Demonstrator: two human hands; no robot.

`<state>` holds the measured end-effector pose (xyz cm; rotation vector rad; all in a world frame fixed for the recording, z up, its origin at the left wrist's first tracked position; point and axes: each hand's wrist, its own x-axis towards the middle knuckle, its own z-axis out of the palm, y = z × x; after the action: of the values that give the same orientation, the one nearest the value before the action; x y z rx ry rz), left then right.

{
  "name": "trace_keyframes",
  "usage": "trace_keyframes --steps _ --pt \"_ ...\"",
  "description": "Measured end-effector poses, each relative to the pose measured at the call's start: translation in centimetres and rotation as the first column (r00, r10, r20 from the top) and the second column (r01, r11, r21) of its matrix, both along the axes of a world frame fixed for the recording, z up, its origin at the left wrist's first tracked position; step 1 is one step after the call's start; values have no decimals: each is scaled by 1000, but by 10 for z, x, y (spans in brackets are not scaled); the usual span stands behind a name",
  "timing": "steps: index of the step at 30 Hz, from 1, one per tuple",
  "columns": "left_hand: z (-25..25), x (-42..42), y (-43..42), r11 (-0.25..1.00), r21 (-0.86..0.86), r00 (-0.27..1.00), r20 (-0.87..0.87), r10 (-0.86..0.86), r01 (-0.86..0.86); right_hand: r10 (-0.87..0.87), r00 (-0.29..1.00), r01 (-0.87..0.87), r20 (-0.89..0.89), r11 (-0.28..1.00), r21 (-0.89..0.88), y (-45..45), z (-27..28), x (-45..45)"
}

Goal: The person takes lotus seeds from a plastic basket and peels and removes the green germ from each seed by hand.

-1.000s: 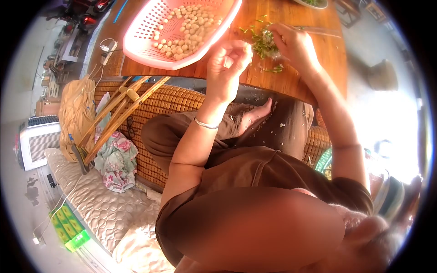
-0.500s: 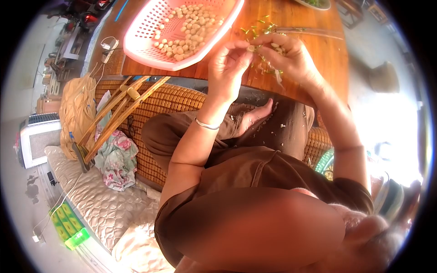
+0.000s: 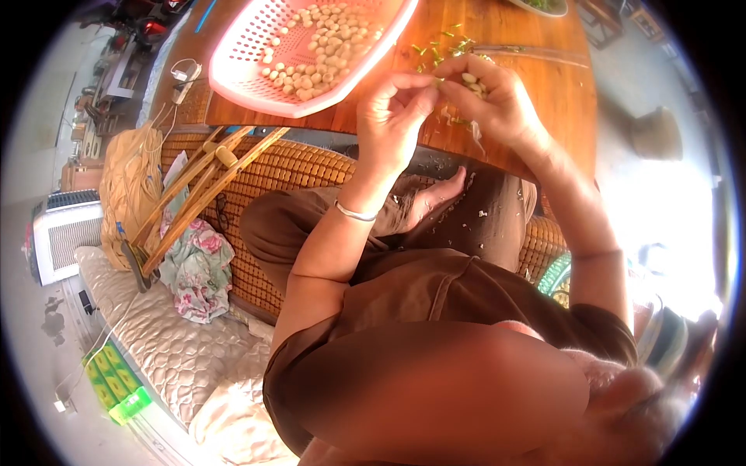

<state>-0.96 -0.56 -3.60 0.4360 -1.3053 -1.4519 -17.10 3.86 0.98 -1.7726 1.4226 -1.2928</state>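
My left hand (image 3: 394, 116) is closed in a pinch, thumb against forefinger. Its fingertips meet those of my right hand (image 3: 497, 101) over the front edge of the wooden table (image 3: 563, 101). Whatever small thing lies between the fingertips is hidden. Curled round several pale oval seeds (image 3: 472, 82), my right hand shows them between its palm and fingers. Small green bits (image 3: 439, 54) are scattered on the tabletop just beyond it. Shreds of whitish skin (image 3: 476, 133) lie below the right hand. Left of my hands stands a pink perforated basket (image 3: 311, 111) with many round pale seeds (image 3: 330, 46) in it.
A thin stick-like object (image 3: 536, 53) lies across the table, and a bowl of greens (image 3: 544, 6) stands at its far edge. Wooden crutches (image 3: 210, 179) lean on the woven seat (image 3: 307, 159) at left, over a floral cloth (image 3: 198, 268). White flakes dot my trousers.
The small yellowish piece seen between my fingertips is now covered by them. My left fingers have shifted slightly right, and the seeds in my right hand show more clearly.
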Motion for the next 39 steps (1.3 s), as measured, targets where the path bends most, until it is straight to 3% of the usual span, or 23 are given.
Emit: trace_keyframes --steps 20,25,32,35,37,38,39 --pt "1 1 2 999 34 999 -36 -35 36 38 999 -38 5 998 -42 0 -3 -1" --pt "4 2 2 1000 0 1000 -3 -28 28 22 995 -22 -93 1000 2 4 2 0" --pt "-2 2 -2 994 82 997 -21 -74 76 46 994 -47 -102 999 -6 5 1 2" --pt "-7 4 -6 989 87 992 -53 -113 117 49 999 -49 19 999 -10 3 -1 0" --pt "-3 5 -6 987 80 988 -63 -138 143 100 948 -178 303 953 244 2 7 -4" --pt "0 5 -6 979 124 984 -94 -152 163 99 948 -177 303 954 244 1 4 -6" --pt "3 5 -5 969 166 978 -126 -164 184 102 904 -223 415 941 256 -2 1 -9"
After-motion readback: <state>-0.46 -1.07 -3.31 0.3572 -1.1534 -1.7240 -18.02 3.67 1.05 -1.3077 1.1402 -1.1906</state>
